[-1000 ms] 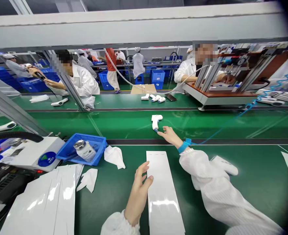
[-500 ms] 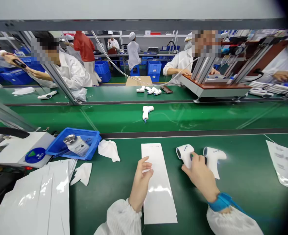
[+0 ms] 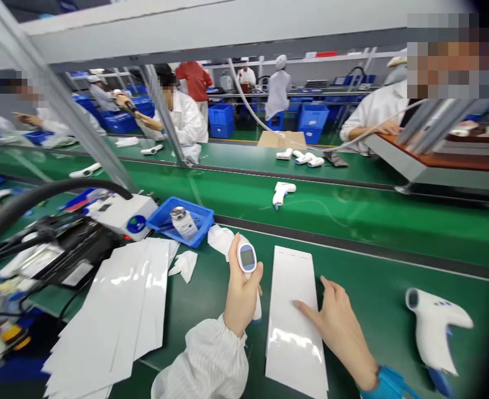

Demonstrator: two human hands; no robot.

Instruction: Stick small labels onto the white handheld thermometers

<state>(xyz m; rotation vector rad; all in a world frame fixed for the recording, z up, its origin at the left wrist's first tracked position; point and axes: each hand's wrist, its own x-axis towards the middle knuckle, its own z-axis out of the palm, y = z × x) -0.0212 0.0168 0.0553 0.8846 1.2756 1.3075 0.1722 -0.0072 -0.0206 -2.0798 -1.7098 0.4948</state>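
My left hand (image 3: 241, 296) is closed around a white infrared thermometer (image 3: 246, 257), its small grey screen facing me and its handle showing below the fingers. To the right lies a stack of long white glossy sheets (image 3: 295, 327) on the green bench. At the right edge of that stack is my right hand (image 3: 340, 321), thumb and fingers apart and nothing in them. A second thermometer (image 3: 436, 321), white with blue parts, lies on the bench further right.
A blue tray (image 3: 205, 221) holds a bottle (image 3: 184, 224). Crumpled white cloths (image 3: 184, 266) lie before it, with fanned white sheets (image 3: 115, 310) at the left. Another thermometer (image 3: 283, 194) is on the green belt (image 3: 228, 188). Co-workers sit across it, behind metal posts (image 3: 165, 116).
One thermometer has gone from beside my right hand into my left hand. My right hand has moved left to the sheet stack and let go. The view has turned left.
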